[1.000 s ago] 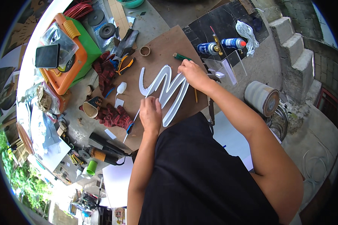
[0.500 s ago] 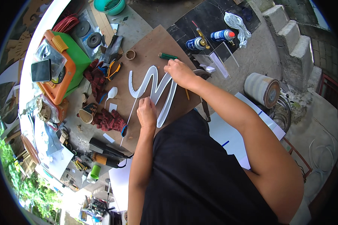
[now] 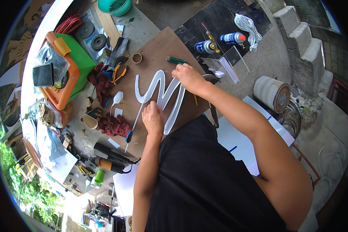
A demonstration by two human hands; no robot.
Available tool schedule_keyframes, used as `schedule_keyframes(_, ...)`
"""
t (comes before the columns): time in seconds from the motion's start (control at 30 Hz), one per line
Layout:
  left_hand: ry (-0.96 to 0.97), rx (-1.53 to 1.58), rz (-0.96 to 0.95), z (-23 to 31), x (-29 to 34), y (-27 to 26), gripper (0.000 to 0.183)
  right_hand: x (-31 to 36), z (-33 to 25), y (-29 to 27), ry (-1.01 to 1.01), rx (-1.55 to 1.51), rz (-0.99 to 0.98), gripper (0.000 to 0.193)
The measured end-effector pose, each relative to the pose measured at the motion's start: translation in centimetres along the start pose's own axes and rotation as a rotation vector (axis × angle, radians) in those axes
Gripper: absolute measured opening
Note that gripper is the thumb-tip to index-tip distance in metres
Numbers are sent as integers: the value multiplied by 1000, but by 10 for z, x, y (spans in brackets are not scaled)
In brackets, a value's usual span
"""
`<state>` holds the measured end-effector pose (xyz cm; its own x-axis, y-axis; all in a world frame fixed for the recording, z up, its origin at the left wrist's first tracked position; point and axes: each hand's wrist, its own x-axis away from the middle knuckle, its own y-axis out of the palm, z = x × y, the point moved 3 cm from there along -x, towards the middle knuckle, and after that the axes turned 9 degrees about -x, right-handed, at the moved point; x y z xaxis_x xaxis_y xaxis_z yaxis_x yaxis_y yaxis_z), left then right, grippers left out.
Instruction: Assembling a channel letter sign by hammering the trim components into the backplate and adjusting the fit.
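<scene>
A white, M-shaped letter with curved strokes and a raised, pale edge lies on a brown board. My right hand pinches the top of its right-hand peak. Fingers of my left hand are curled together at the low point between the two peaks, gripping the letter there; the fingertips are partly hidden. From the letter's left curve a thin white strip runs down toward the board's near edge. Just beyond my right hand lies a green cylindrical tool.
Left of the letter are orange-handled pliers, a white bottle, dark red gloves and a paper cup. A green-and-orange box holds a phone. Spray cans and a gas torch stand far right.
The view has shifted slightly, so everything sits a little lower and further right. Both hands stay at nearly the same spots on the letter.
</scene>
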<state>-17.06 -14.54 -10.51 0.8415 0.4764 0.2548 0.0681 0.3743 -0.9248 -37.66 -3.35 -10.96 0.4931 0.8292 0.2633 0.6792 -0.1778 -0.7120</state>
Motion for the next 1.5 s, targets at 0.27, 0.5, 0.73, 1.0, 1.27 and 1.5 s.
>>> schedule_keyframes(0.27, -103, 230, -129, -5, 1, 1, 11, 2, 3, -1, -35, -95, 18, 17)
schedule_keyframes(0.5, -142, 317, -168, -2, 0, 8, 32, -24, -24, -28, 148, -213, 33, 20)
schedule_keyframes(0.73, -201, 310, -221, 2, -2, 12, 26, -50, -40, -6, 167, -70, -54, 23)
schedule_keyframes(1.0, -229, 334, -215, 2, 1, 14, 30, -56, -39, -1, 177, 113, -166, 19)
schedule_keyframes(1.27, -243, 389, -227, 2, 4, 14, 35, -61, -43, -4, 145, 64, -181, 17)
schedule_keyframes(1.5, -208, 408, -218, 4, 4, 12, 32, -63, -48, -10, 201, 46, -230, 17)
